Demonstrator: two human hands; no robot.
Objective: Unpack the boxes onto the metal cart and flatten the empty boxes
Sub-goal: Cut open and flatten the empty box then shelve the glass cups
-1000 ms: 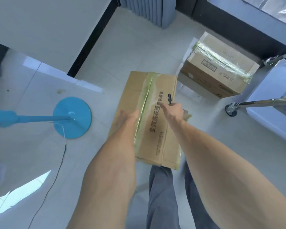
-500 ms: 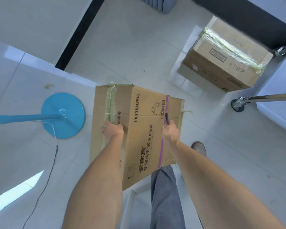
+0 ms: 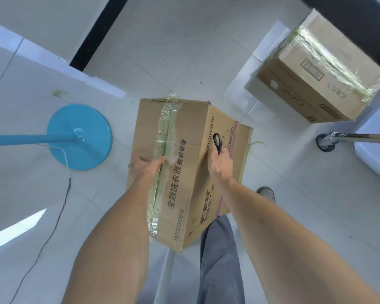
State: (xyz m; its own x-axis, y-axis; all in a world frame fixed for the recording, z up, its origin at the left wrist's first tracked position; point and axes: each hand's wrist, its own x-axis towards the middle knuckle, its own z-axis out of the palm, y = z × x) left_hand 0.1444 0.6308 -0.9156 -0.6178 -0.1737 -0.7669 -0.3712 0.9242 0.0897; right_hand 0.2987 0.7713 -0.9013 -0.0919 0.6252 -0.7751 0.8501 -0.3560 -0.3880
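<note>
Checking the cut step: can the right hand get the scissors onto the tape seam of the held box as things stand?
Probably yes. The right hand holds the scissors against the box, and the taped seam faces up just beside it. Only the left hand gripping across the seam covers part of it.

From my feed, both forearms point(image 3: 123, 233) are bare to the frame's edge, with no sleeves or rings near the fingers. Below the fingers I see grey trousers point(image 3: 219, 266) and one grey-brown shoe point(image 3: 267, 193).
</note>
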